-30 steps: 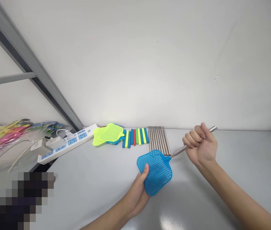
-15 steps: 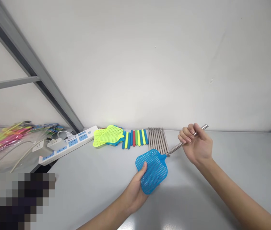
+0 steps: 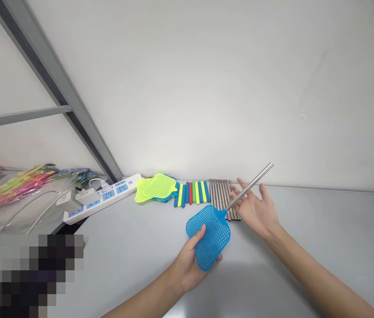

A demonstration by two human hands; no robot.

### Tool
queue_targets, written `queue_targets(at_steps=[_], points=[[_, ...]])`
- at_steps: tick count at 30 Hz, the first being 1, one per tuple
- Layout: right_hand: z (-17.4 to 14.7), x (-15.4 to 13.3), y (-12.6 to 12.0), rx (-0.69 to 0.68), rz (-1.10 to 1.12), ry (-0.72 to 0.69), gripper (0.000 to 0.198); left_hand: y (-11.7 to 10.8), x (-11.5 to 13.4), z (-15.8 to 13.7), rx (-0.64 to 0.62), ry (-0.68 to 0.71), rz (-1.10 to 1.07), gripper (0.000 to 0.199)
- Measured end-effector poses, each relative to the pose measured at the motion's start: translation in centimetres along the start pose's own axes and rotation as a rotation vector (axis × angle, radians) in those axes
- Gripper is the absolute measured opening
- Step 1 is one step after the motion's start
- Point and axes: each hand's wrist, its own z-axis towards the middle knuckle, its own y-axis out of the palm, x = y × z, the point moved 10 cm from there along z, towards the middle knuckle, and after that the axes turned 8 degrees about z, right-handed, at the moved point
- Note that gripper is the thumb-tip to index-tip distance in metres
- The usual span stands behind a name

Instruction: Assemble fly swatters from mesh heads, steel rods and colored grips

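Blue mesh head (image 3: pixel 211 240), joined to a bare-ended metal rod (image 3: pixel 255 180), is held above the table (image 3: pixel 322 229) in the grip of the left hand (image 3: pixel 189 270); the right hand (image 3: pixel 258 214) is spread wide behind the rod, contact unclear. Other heads (image 3: pixel 158 186), coloured sticks (image 3: pixel 190 193) and spare rods (image 3: pixel 219 194) lie unjoined.

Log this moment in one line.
left hand: holds blue swatter head | right hand: open behind its metal rod | table: coloured sticks, other rods

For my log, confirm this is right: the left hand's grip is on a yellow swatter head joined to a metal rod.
Not yellow: the head view shows the left hand's grip on a blue swatter head, joined to a metal rod.
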Motion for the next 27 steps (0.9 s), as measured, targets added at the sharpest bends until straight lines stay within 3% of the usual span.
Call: queue_targets(at_steps=[8,14,23,27], points=[[0.3,6.1,-1.5,0.064,-0.290,0.275,0.047,1.7,-0.8,-0.9,-0.134,-0.089,0.017,0.028],[2.6,7.3,-1.5,0.119,-0.387,0.271,0.064,2.0,-1.1,-1.2,-0.176,-0.117,0.050,0.029],[4.1,8.8,-1.6,0.035,-0.465,0.299,0.064,2.5,-1.3,-1.4,-0.244,-0.129,0.036,0.030],[4.4,9.2,-2.1,0.082,-0.417,0.300,0.060,2.6,-1.3,-1.4,-0.252,-0.132,0.033,0.030]])
